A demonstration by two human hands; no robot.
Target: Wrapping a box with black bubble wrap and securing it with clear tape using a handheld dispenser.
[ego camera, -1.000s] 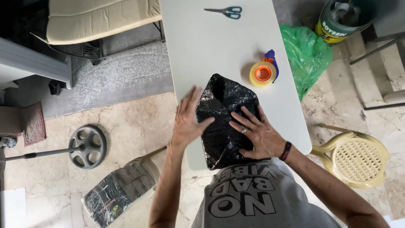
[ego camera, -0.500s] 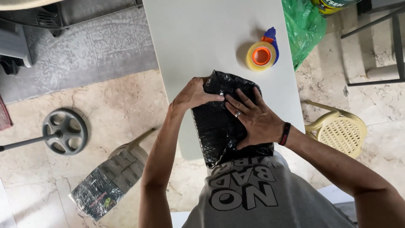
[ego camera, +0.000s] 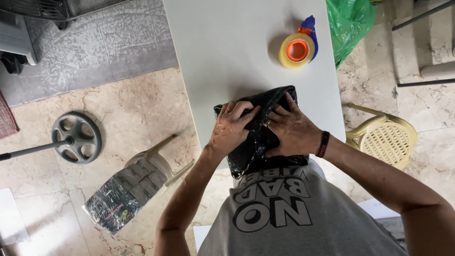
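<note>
A package wrapped in shiny black plastic (ego camera: 258,137) lies at the near edge of the white surface (ego camera: 227,52), partly hanging over that edge toward the person's grey printed shirt (ego camera: 284,213). Both hands rest on top of it. The left hand (ego camera: 232,130) lies palm down on the left half of the package, its fingers (ego camera: 246,113) bent and pinching a fold of the plastic near the middle. The right hand (ego camera: 291,130) presses on the right half, its fingers (ego camera: 275,114) close together and curled onto the same fold, so that the fingertips of the two hands meet or nearly meet there. A ring shows on one finger of the right hand, and a dark band (ego camera: 323,144) sits on the right wrist.

Further back on the surface, well apart from the package, stands a roll of yellowish tape with an orange core (ego camera: 297,50) in a blue holder. A green plastic bag (ego camera: 350,23) hangs just beyond the right edge of the surface. On the marble floor to the right stands a pale yellow plastic chair (ego camera: 386,140). To the left on the floor a chair lies tipped over, and a flat bundle wrapped in clear film (ego camera: 125,194) rests against it. Further left is a round grey wheel-shaped base on a pole (ego camera: 77,137).
</note>
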